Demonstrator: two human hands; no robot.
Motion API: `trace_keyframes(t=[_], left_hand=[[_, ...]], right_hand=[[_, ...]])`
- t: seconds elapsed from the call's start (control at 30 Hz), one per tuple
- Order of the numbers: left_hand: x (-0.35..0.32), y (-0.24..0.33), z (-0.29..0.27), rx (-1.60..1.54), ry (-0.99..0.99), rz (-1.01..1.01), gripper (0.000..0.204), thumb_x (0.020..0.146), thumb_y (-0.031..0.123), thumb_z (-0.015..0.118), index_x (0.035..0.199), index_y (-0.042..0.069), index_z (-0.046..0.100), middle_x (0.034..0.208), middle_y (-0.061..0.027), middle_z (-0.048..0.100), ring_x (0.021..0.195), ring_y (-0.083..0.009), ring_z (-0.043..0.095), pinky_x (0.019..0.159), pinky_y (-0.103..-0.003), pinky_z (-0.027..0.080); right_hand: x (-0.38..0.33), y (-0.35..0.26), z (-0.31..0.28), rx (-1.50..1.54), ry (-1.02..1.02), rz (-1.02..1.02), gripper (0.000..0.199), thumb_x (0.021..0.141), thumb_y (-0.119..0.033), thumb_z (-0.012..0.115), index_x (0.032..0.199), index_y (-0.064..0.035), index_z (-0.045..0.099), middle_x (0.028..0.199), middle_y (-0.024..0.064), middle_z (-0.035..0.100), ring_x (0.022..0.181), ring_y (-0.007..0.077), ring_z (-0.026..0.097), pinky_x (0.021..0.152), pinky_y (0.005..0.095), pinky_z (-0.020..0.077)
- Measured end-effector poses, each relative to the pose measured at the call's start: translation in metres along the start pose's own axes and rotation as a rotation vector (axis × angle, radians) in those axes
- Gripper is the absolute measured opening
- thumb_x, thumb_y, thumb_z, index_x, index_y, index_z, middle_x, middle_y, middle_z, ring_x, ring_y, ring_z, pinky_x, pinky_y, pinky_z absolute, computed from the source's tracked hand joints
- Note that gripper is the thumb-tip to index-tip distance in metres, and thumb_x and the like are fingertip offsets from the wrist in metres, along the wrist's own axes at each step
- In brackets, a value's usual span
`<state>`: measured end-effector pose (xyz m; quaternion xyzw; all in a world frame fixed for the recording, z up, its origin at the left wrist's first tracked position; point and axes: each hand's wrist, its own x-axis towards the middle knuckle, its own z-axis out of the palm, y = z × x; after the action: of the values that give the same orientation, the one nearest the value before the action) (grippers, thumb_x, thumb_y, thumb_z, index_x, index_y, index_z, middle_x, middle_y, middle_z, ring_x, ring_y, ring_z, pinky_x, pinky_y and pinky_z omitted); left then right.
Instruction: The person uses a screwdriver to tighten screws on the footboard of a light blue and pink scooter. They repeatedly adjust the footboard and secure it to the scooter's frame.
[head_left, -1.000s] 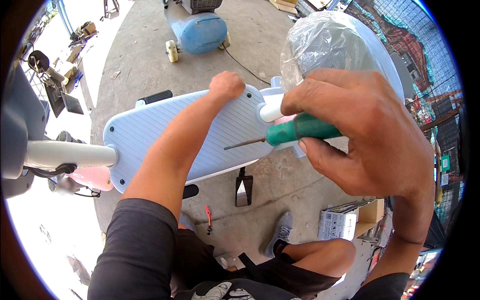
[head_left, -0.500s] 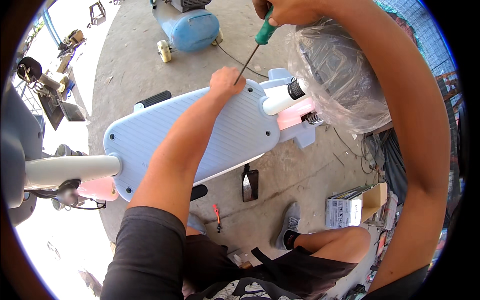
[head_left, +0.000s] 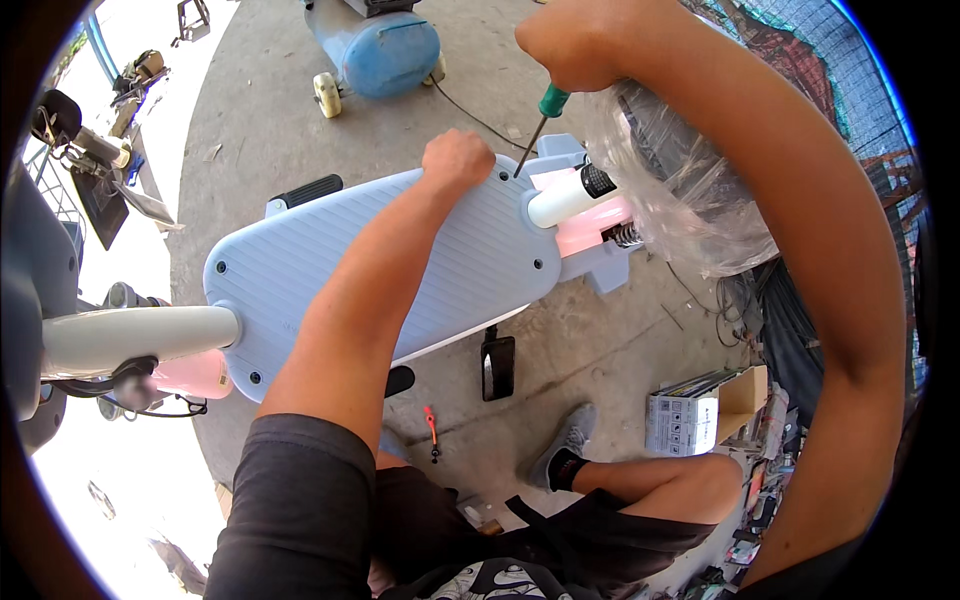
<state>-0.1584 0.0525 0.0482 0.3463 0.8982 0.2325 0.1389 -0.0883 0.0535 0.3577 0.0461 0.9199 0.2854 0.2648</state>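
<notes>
My right hand [head_left: 585,45] is closed round the green handle of a screwdriver [head_left: 553,101]. Its thin shaft slants down, and the tip is just right of a screw hole [head_left: 504,176] at the far right corner of a pale blue, ribbed footboard [head_left: 460,260]. Whether the tip touches the board cannot be told. My left hand [head_left: 458,160] is curled closed at the board's far edge, left of that hole. Its fingertips are hidden, so what they hold does not show. Other corner holes have dark recesses. White tubes join the board at both ends.
A blue compressor tank [head_left: 390,55] on wheels stands beyond the board. Clear plastic wrap [head_left: 690,190] covers a bulky part at right. A mirror [head_left: 498,368], an orange-red tool [head_left: 431,432] and an open carton [head_left: 685,422] are on the near side.
My right hand has shifted right with the screwdriver, whose tip has moved away from my left hand toward the corner hole. My left hand stays at the board's edge.
</notes>
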Motion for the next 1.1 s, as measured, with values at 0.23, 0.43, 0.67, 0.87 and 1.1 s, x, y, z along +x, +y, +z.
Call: trace_keyframes(t=[0.23,0.43,0.67,0.87,1.1], left_hand=[[0.004,-0.001,0.002,0.014,-0.008,0.002,0.036,0.096,0.024,0.049,0.111,0.008,0.078,0.12,-0.0196,0.073,0.112,-0.039,0.069,0.094,-0.047,0.056],[0.004,-0.001,0.001,0.008,-0.008,-0.026,0.037,0.096,0.025,0.049,0.112,0.007,0.078,0.121,-0.0194,0.073,0.113,-0.0391,0.069,0.094,-0.047,0.056],[0.004,0.001,-0.001,0.001,-0.014,-0.021,0.037,0.096,0.024,0.049,0.114,0.009,0.077,0.121,-0.0182,0.073,0.113,-0.0381,0.069,0.094,-0.047,0.056],[0.006,0.004,0.0,0.009,-0.055,0.008,0.038,0.097,0.025,0.047,0.119,0.011,0.075,0.126,-0.0158,0.071,0.117,-0.0359,0.067,0.096,-0.046,0.055],[-0.001,-0.005,0.004,-0.112,0.078,0.072,0.035,0.094,0.026,0.052,0.112,0.012,0.078,0.115,-0.0155,0.075,0.11,-0.0343,0.071,0.091,-0.044,0.057]], right_hand=[[0.018,0.005,0.016,0.001,-0.036,0.014,0.032,0.091,-0.013,0.058,0.116,-0.0013,0.075,0.12,0.0184,0.073,0.113,0.034,0.069,0.091,0.0462,0.056],[0.023,0.003,0.014,-0.053,-0.096,-0.008,0.033,0.091,-0.013,0.058,0.117,-0.0031,0.075,0.122,0.0174,0.073,0.113,0.0333,0.069,0.092,0.0451,0.0556],[0.038,-0.029,0.059,-0.229,0.148,0.046,0.031,0.087,-0.009,0.07,0.118,-0.0074,0.076,0.117,0.0145,0.074,0.107,0.031,0.072,0.086,0.0417,0.059],[0.017,-0.051,0.062,0.307,0.607,0.186,0.029,0.082,-0.009,0.072,0.11,-0.0053,0.074,0.11,0.0165,0.074,0.103,0.0309,0.073,0.082,0.0431,0.0602],[0.047,-0.077,0.104,0.672,1.457,0.379,0.039,0.082,-0.005,0.07,0.117,0.0068,0.058,0.104,0.0236,0.068,0.096,0.0361,0.07,0.082,0.0441,0.0577]])
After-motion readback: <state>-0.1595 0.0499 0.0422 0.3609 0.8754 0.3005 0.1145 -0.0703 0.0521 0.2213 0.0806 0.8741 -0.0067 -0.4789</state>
